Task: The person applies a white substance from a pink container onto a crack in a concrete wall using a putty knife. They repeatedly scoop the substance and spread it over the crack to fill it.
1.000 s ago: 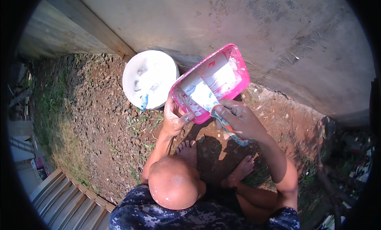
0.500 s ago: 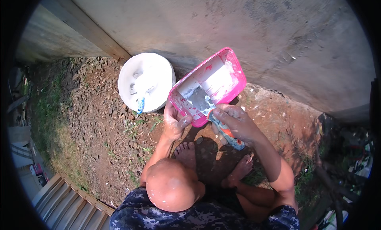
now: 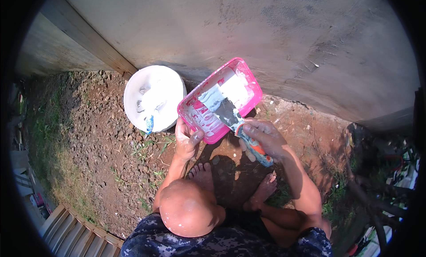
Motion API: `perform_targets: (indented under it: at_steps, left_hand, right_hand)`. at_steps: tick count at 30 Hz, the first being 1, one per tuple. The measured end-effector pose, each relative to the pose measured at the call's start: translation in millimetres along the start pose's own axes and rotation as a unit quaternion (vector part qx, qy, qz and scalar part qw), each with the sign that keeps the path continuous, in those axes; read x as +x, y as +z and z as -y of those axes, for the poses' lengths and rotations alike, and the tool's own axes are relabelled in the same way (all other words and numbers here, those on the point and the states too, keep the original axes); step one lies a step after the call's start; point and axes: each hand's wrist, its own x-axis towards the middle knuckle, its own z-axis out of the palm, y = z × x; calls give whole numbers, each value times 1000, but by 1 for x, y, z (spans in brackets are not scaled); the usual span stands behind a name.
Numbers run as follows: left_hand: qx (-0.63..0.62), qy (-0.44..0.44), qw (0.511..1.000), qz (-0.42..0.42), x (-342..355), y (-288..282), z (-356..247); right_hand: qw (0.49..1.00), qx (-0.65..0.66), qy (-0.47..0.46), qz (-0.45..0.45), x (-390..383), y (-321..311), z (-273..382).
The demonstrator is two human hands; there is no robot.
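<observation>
My left hand [image 3: 188,139] grips the near-left end of a pink plastic tub [image 3: 216,138], thumb over its rim. White paste coats the inside of the tub. In my right hand [image 3: 266,139] is a putty knife [image 3: 229,112], held by its blue and orange handle with the fingers wrapped round it. Its wide metal blade reaches over the tub, and white paste covers the blade's far end. To the left of the tub, a round white bucket [image 3: 133,101] on the ground holds white paste. A blue-and-white handle [image 3: 149,124] leans over the bucket's near rim.
A grey plastered wall [image 3: 275,39] rises just beyond the bucket and tub, with a wooden post [image 3: 95,37] against it. Stony soil [image 3: 102,155] lies to the left. Branches [image 3: 375,203] are at the right, and a ribbed panel [image 3: 80,232] is at the lower left.
The putty knife's blade has shifted and now shows white paste on its far end. Bucket, tub and hands all sit slightly farther left in view.
</observation>
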Motion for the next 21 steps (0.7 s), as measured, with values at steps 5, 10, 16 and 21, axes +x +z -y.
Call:
perform_targets:
  at_steps: [5, 10, 16, 21]
  left_hand:
    - [-4, 38, 999, -34, 4, -17, 2]
    - [-6, 34, 997, -76, 4, -34, 3]
    - [1, 43, 995, -90, 2, -42, -3]
    - [20, 56, 995, -85, 0, -42, -9]
  right_hand:
    - [983, 80, -142, -82, -5, -15, 6]
    - [851, 183, -311, -381, 32, 1, -17]
    - [654, 16, -439, -616, 116, 12, -15]
    - [604, -1, -466, -647, 144, 8, 35]
